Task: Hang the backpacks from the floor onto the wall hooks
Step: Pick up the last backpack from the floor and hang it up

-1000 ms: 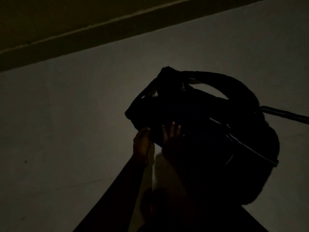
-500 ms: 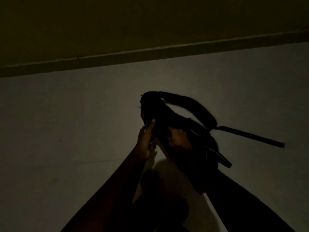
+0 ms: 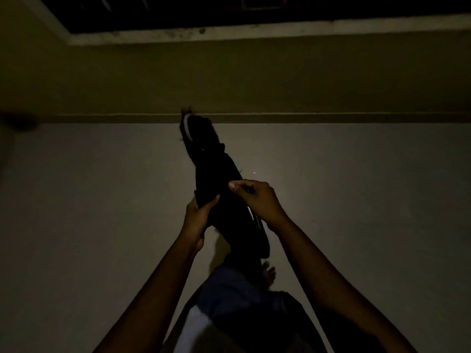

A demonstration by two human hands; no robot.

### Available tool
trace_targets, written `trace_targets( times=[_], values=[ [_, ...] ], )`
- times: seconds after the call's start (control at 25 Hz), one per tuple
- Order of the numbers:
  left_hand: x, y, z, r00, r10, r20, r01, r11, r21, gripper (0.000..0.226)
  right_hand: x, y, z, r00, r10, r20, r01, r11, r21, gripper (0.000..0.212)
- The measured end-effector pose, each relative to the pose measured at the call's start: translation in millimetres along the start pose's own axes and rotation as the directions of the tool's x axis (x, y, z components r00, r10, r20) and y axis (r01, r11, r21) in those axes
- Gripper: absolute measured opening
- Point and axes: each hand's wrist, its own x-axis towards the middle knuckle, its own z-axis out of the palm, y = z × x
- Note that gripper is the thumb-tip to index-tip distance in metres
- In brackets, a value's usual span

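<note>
The room is very dim. A black backpack (image 3: pixel 216 179) stretches up along the pale wall, its top end with a light stripe reaching the dark band near the wall's upper part. No hook can be made out there. My left hand (image 3: pixel 200 217) grips the pack's left lower edge, thumb across the fabric. My right hand (image 3: pixel 257 200) pinches the pack's right side, fingers closed on a strap or zipper part. The pack's lower end hangs between my forearms.
A pale wall (image 3: pixel 356 200) fills the view, with an olive band (image 3: pixel 331 80) above it and a dark window opening (image 3: pixel 254 8) with a white sill at the top. A bare foot (image 3: pixel 269 272) and blue-and-white clothing (image 3: pixel 229 296) show below.
Both hands have raised the backpack higher against the wall. It now hangs long and narrow instead of bulky, and the view has tilted upward to show the window.
</note>
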Motion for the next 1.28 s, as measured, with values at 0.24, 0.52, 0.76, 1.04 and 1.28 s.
trace_targets(
  times=[0.24, 0.52, 0.76, 1.04, 1.28],
  values=[
    [-80, 18, -59, 0.983, 0.185, -0.017, -0.178, 0.963, 0.2, 0.037, -66, -55, 50, 0.941, 0.183, 0.285, -0.308, 0.811, 0.497, 0.024],
    [-102, 30, -71, 0.954, 0.279, 0.108, -0.298, 0.912, 0.281, 0.039, -49, -85, 72, 0.943, 0.265, 0.2, -0.332, 0.77, 0.545, 0.041],
    [-73, 81, -106, 0.986, 0.12, 0.114, -0.115, 0.992, -0.055, 0.036, -2, -107, 107, 0.967, 0.174, 0.188, -0.196, 0.975, 0.105, 0.049],
    [-2, 136, -168, 0.933, 0.281, -0.223, -0.192, 0.916, 0.352, 0.024, 38, -133, 147, 0.916, 0.026, 0.4, 0.11, 0.943, -0.313, 0.038],
    [46, 189, -197, 0.935, -0.315, 0.163, 0.287, 0.942, 0.176, 0.04, 76, -171, 175, 0.785, -0.038, 0.618, 0.508, 0.61, -0.608, 0.04]
  ],
)
